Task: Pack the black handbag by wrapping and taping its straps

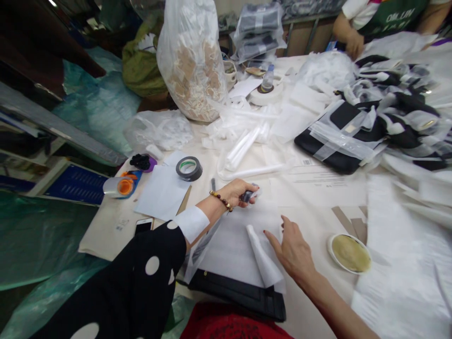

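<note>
Left hand clamped on a small dark item, thumb and fingers closed round it; fingers hide most of it, can't tell what it is. It's held out over the far end of a white sheet.

Right hand: thumb and fingers apart, over the right side of the work. Can't tell if it touches the table.

Sheet lies over a black bag at the near table edge, bag's front edge sticking out. A white roll sits on the sheet, between the hands and the bag edge.

Clutter: black tape just left of the left wrist, lying flat. Papers beside it, then phone and tape dispenser toward the left edge. White tubes right beyond the left hand, blocking the way forward. Big clear sack stands behind those; bottle stands to its right.

Right side's crowded: yellow dish near the right forearm, grey strips above it, a wrapped bag farther back against a strap pile. Co-worker's hand at the far side, well apart.
</note>
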`<state>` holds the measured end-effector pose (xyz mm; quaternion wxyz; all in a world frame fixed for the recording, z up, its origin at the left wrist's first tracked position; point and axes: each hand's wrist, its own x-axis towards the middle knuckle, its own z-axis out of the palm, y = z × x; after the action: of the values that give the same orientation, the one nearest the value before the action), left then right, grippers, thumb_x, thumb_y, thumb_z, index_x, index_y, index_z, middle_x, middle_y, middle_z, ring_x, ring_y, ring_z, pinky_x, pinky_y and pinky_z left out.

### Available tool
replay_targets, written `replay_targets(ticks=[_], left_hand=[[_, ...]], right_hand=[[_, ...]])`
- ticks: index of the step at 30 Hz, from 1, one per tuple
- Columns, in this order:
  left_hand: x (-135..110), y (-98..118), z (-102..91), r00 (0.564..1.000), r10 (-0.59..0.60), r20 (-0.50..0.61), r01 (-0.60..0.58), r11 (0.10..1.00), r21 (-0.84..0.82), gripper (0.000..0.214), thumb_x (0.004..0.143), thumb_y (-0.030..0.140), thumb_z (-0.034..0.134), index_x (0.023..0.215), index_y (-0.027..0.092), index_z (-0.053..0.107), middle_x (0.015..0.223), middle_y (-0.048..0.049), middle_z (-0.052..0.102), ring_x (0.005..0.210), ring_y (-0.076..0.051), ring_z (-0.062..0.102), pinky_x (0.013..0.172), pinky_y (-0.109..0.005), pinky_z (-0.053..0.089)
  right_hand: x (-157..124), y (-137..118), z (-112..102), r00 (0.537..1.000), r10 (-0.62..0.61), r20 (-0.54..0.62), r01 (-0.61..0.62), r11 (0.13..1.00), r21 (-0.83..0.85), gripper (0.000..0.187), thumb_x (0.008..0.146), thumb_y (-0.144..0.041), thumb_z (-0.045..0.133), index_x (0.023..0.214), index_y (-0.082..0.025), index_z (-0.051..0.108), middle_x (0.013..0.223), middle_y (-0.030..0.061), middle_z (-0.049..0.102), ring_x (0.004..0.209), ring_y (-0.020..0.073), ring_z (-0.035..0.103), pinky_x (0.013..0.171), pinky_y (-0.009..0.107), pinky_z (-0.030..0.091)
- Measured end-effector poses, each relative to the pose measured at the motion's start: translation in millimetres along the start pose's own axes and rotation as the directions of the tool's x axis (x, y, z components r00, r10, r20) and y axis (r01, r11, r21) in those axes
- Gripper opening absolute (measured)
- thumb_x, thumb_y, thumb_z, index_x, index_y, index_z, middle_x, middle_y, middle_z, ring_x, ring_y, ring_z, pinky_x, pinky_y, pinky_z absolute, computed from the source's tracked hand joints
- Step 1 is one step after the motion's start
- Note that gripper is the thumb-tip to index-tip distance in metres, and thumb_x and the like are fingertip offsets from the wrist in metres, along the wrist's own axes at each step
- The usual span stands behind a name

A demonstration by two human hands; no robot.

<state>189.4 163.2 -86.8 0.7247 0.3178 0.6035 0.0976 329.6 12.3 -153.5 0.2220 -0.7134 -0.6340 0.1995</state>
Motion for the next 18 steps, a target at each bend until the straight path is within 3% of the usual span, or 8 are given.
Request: replay_targets(ticks=[2,3,4,6,9,11,13,18], left_hand=[[-0.2,-0.4,-0.9,1.0,0.002,0.015,-0.002,1.0,0.0,0.009,0.078,0.015,0.051,0.07,0.013,0.052,0.056,0.0034,0.053,0.041,-0.006,0.05,0.032,-0.016,0.025],[-0.1,-0.5,-1.2,1.0,0.002,0.024,-0.002,1.0,0.001,0.009,0.078,0.015,0.051,0.069,0.013,0.052,0.056,0.0035,0.053,0.041,-0.006,0.051,0.033,-0.016,0.025],[0.0,-0.5,-1.3,1.0,0.002,0.031,-0.002,1.0,0.003,0.009,0.078,0.015,0.051,0.069,0.013,0.052,0.056,0.0035,0.053,0.041,-0.006,0.05,0.033,-0.016,0.026],[-0.2,-0.1,-1.0,0.999,-0.001,0.035,0.0,1.0,0.012,0.008,0.078,0.015,0.051,0.071,0.013,0.051,0.057,0.0036,0.053,0.041,-0.006,0.05,0.034,-0.016,0.026],[-2.1,1.2,0.6,1.0,-0.007,0.019,0.007,0.999,0.038,0.007,0.078,0.016,0.052,0.071,0.013,0.051,0.056,0.0035,0.053,0.04,-0.006,0.049,0.035,-0.015,0.027],[-4.6,2.1,2.0,1.0,-0.009,0.002,0.009,0.998,0.055,0.007,0.078,0.016,0.053,0.072,0.013,0.051,0.056,0.0034,0.053,0.04,-0.006,0.048,0.036,-0.016,0.027],[-7.6,2.9,3.3,1.0,-0.01,-0.012,0.01,0.998,0.069,0.007,0.078,0.016,0.052,0.071,0.014,0.051,0.055,0.0034,0.053,0.04,-0.006,0.048,0.036,-0.016,0.027],[-13.6,3.9,4.3,1.0,-0.013,-0.025,0.016,0.995,0.099,0.008,0.078,0.015,0.052,0.07,0.013,0.052,0.053,0.0034,0.052,0.041,-0.007,0.048,0.038,-0.017,0.027]], right_hand=[[-7.1,-17.7,-8.9,0.951,-0.238,-0.195,0.232,0.971,-0.056,0.035,0.082,-0.034,0.047,0.106,-0.01,0.051,0.097,0.0167,0.057,0.089,0.0266,0.052,0.074,0.039,0.043],[-11.3,-31.0,-10.7,0.916,-0.351,-0.193,0.349,0.936,-0.048,0.025,0.084,-0.028,0.044,0.1,-0.012,0.055,0.093,0.0142,0.058,0.086,0.0239,0.052,0.073,0.036,0.043],[-15.5,-46.3,-10.1,0.882,-0.457,-0.112,0.46,0.888,-0.005,0.019,0.085,-0.021,0.042,0.093,-0.015,0.057,0.088,0.0111,0.059,0.08,0.0207,0.053,0.071,0.033,0.043],[-21.6,-78.3,-1.5,0.785,-0.584,0.206,0.576,0.811,0.106,0.021,0.084,-0.013,0.04,0.075,-0.017,0.059,0.075,0.0063,0.059,0.07,0.0173,0.053,0.063,0.028,0.043],[-20.6,-114.5,22.9,0.611,-0.602,0.514,0.625,0.765,0.153,0.019,0.08,-0.009,0.042,0.08,-0.014,0.06,0.079,0.0091,0.06,0.075,0.0208,0.055,0.063,0.031,0.044],[-13.3,-125.9,38.8,0.583,-0.556,0.592,0.591,0.791,0.161,0.024,0.079,-0.007,0.039,0.091,-0.01,0.06,0.088,0.0144,0.06,0.084,0.0251,0.055,0.068,0.036,0.045],[-3.7,-129.7,50.8,0.588,-0.511,0.627,0.534,0.827,0.173,0.031,0.08,-0.005,0.035,0.101,-0.009,0.057,0.095,0.0182,0.059,0.089,0.0277,0.055,0.071,0.04,0.044],[16.0,-134.6,66.5,0.572,-0.516,0.637,0.382,0.855,0.35,0.035,0.082,-0.014,0.037,0.115,-0.015,0.05,0.108,0.0153,0.058,0.093,0.0248,0.057,0.073,0.036,0.044]])
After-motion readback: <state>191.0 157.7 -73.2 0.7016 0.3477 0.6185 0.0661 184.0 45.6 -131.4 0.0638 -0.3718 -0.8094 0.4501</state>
